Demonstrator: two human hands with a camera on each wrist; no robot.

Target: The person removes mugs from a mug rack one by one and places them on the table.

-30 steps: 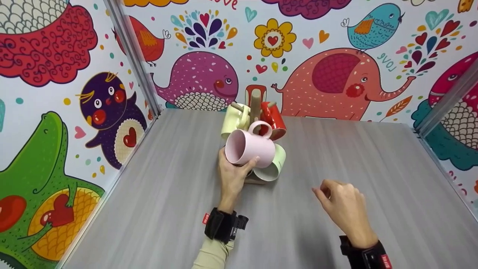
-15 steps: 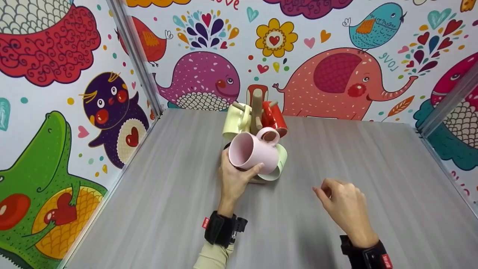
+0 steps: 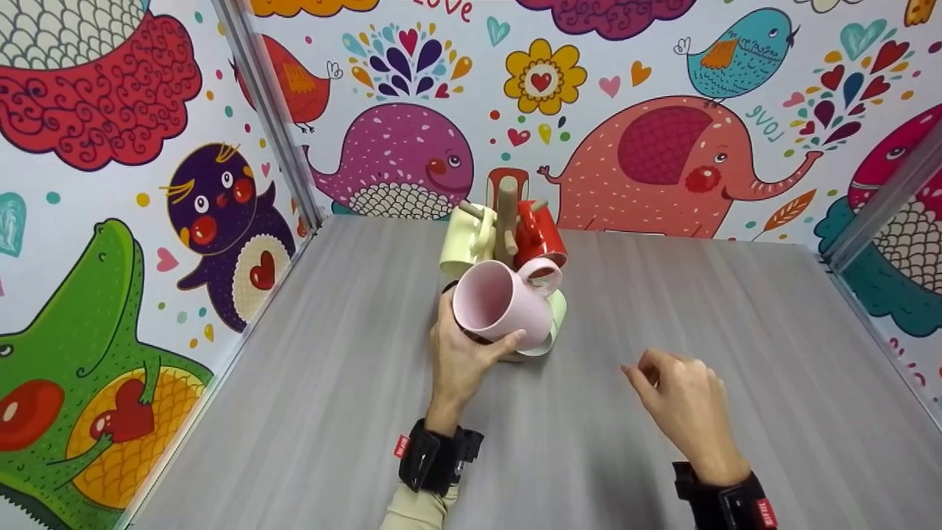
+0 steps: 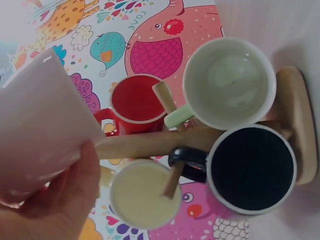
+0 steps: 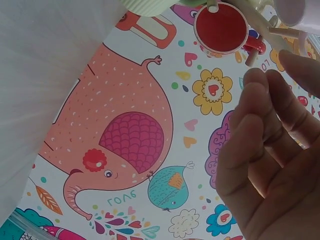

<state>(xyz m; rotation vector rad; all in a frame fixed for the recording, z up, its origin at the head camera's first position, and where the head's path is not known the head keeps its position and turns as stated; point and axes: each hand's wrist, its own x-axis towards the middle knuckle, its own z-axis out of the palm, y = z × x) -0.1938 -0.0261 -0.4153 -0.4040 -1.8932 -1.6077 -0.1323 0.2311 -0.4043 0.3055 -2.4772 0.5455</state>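
Observation:
My left hand (image 3: 462, 357) grips a pink mug (image 3: 524, 315) by its body, thumb along the near side. The mug lies tilted, mouth to the left and handle pointing up and right, in front of a wooden mug tree (image 3: 507, 210). On the tree's upper pegs hang a pale yellow mug (image 3: 464, 241) and a red mug (image 3: 542, 237). Lower down, the left wrist view shows a light green mug (image 4: 227, 82) and a black-lined mug (image 4: 252, 170), mostly hidden in the head view. Off to the right, my right hand (image 3: 686, 408) holds nothing, its fingers loosely curled.
The mug tree's wooden base (image 4: 298, 125) stands on a grey table (image 3: 353, 353). Behind it rises a wall printed with cartoon animals (image 3: 647, 169), joined to a similar left wall (image 3: 158, 243) along a metal corner post (image 3: 272, 110).
The pink mug has come slightly toward me and to the right, its handle turning further right and away from the tree's post. My right hand has hardly moved.

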